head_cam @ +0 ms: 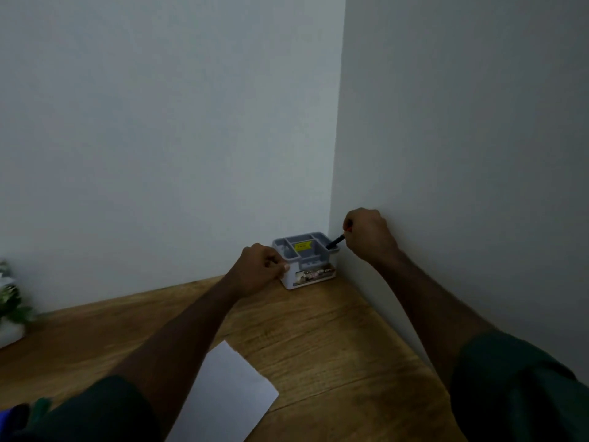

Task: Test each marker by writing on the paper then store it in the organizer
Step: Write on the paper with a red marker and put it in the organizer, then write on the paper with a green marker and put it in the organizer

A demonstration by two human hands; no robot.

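A small grey-topped white organizer (pixel 314 269) with several compartments stands in the far corner of the wooden desk (pixel 318 339). My left hand (pixel 258 271) grips its left side. My right hand (pixel 366 234) pinches a dark marker (pixel 334 242) with a red end, held slanted, its lower tip inside the organizer's right rear compartment. A white sheet of paper (pixel 229 397) lies on the desk near me, partly hidden under my left forearm.
Two pale walls meet right behind the organizer. A potted plant (pixel 9 301) in a white pot sits at the desk's far left. Blue and green objects (pixel 22 413), blurred, show at the bottom left corner.
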